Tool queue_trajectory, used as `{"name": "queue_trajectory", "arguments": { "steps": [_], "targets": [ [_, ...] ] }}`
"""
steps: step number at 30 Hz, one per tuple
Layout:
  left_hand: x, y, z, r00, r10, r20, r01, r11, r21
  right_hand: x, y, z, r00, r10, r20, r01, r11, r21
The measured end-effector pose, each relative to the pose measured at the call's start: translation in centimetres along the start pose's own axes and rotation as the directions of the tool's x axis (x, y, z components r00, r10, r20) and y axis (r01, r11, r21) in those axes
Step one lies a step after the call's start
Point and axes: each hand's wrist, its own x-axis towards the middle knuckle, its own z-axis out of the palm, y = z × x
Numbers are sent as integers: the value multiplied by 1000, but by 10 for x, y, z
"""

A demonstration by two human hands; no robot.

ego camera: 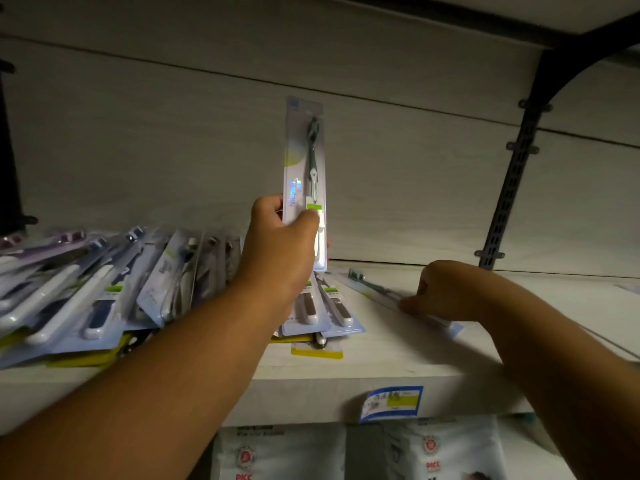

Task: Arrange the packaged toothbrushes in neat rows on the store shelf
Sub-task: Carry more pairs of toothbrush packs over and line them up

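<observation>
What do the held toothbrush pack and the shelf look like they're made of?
Held pack: probably printed card under a clear plastic blister; it glints and the brush shows through. Shelf: seemingly pale matt wood-grain laminate board; faint grain lines show, but dim light leaves it open.

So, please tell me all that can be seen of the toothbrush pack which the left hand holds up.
The held pack is a long, narrow card, pale blue-white with a yellow-green patch and a shiny label, covered by what looks like clear plastic. Inside is one dark green toothbrush, head up, its lower handle white. The pack stands almost vertical above the shelf. The left hand grips its lower part.
</observation>
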Motion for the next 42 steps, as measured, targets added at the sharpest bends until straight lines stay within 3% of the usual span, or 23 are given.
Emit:
{"name": "queue_trajectory", "arguments": {
  "steps": [4, 9, 12, 15, 18, 24, 28, 34, 42],
  "targets": [
    [2, -1, 2, 999, -17, 29, 17, 1000, 2, -12, 2, -3, 1000, 12, -14, -13, 999, -52],
    [-2, -1, 5, 998, -66, 23, 65, 998, 28, -24, 13, -9, 987, 66, -146, -75, 995, -58],
    [-12, 2, 8, 998, -64, 19, 62, 995, 79, -25, 25, -3, 962, 141, -235, -77, 962, 263],
    [-28, 4, 18, 995, -74, 64, 65, 989, 134, -30, 40, 6, 944, 173, -282, 32, 800, 599],
    [-45, 8, 35, 988, -98, 118, 84, 989, 120, -45, 58, 11, 915, 149, -374, 202, 634, 746],
    [-110, 13, 91, 982, -32, 188, 3, 988, 156, -113, 113, 18, 847, 76, -526, 430, 483, 763],
    [-174, 18, 150, 974, 80, 211, -114, 981, 156, -161, 164, 37, 794, 54, -606, 523, 449, 725],
    [-254, 40, 262, 919, 161, 360, -203, 976, 81, -222, 284, 41, 779, 79, -622, 536, 430, 726],
    [-315, 23, 397, 866, 120, 486, -121, 992, -29, -275, 436, 56, 758, 252, -601, 428, 504, 751]
  ]
}}
